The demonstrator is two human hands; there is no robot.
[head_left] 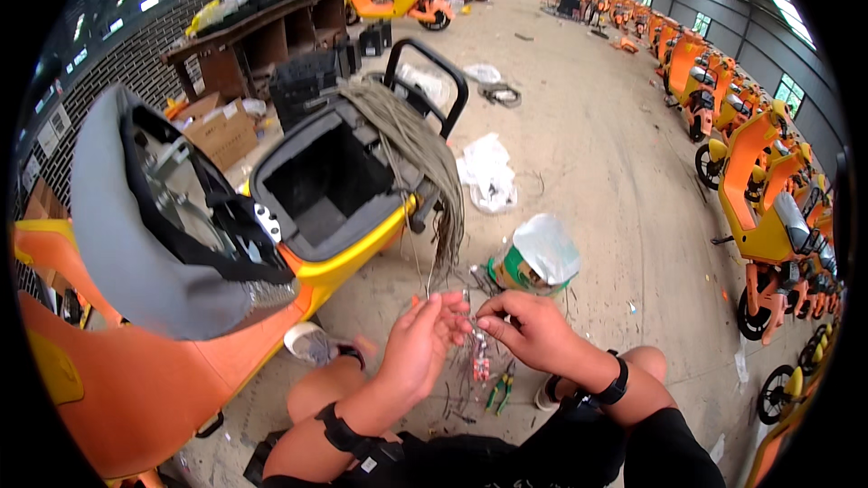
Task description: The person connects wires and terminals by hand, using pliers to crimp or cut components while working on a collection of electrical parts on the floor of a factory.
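Note:
My left hand (pixel 425 334) has its fingers curled together round the lower end of a thin pale wire (pixel 428 282). Close beside it, my right hand (pixel 529 330) pinches thumb against fingertips; whatever lies between them is too small to make out. Just above, a bundle of grey-brown wires (pixel 411 140) drapes over the back of a yellow and orange scooter (pixel 357 248) and hangs toward the floor. Below my hands lie a small red and silver piece (pixel 480 368) and pliers with green and yellow handles (pixel 500 390).
The scooter's grey seat (pixel 108 217) is tipped up beside its black storage box (pixel 316 208). A green bucket-like container (pixel 520 273) with silvery lining stands ahead. Farther off are a white plastic bag (pixel 488 172), a cardboard box (pixel 221 134), a workbench (pixel 244 50) and parked scooters (pixel 768 199).

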